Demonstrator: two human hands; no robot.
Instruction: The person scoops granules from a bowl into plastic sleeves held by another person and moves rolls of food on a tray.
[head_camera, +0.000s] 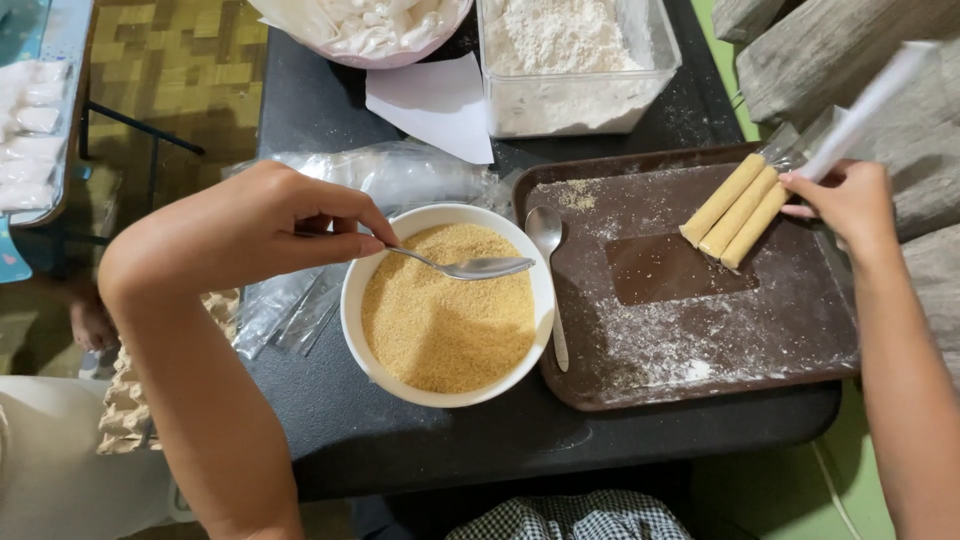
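the left hand (250, 225) pinches a spoon (470, 266) over the white bowl of golden crumbs (447, 305). just right of that bowl, on the brown tray (700, 340), the right hand (850, 200) grips three crumbed rolls (735, 210) in clear wrap.

Around the bowl (447, 305), the table (400, 440) lies bare on the near side, while bags (330, 240) crowd its left, a tray (690, 290) with a spoon (548, 270) blocks its right, and a flour tub (570, 60) stands beyond it.
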